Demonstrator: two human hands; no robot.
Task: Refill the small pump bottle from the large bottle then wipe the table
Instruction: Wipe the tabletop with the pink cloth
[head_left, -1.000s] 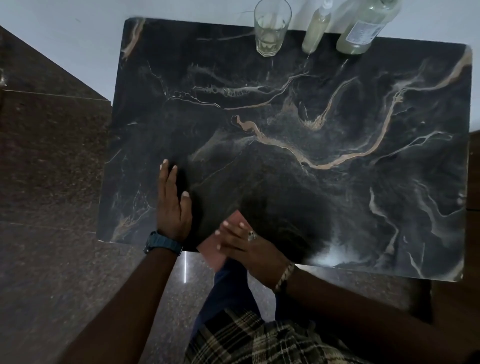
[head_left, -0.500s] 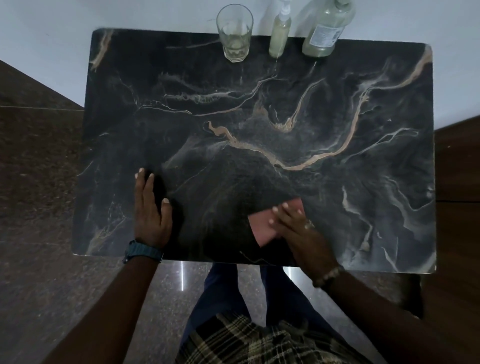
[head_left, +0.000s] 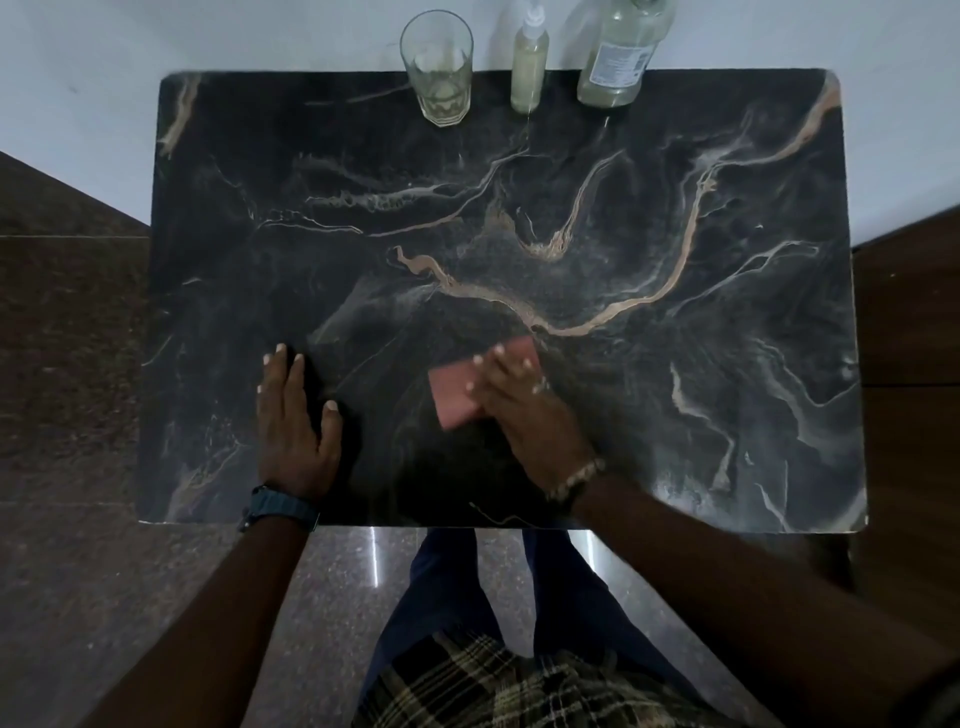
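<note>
While wiping: right hand (head_left: 524, 405) presses flat on the pink cloth (head_left: 467, 387), now farther from the table's (head_left: 779, 415) near edge.
Left hand (head_left: 293, 415): flat, unmoved, holding nothing.
Meaning: wiping underway.

We see the right hand (head_left: 524, 410) pressing flat on a pink cloth (head_left: 467, 387) on the dark marble table (head_left: 675, 415), the left hand (head_left: 296, 421) flat beside it. A glass (head_left: 439, 67), small pump bottle (head_left: 529, 62) and large bottle (head_left: 615, 57) stand along the far edge.
</note>
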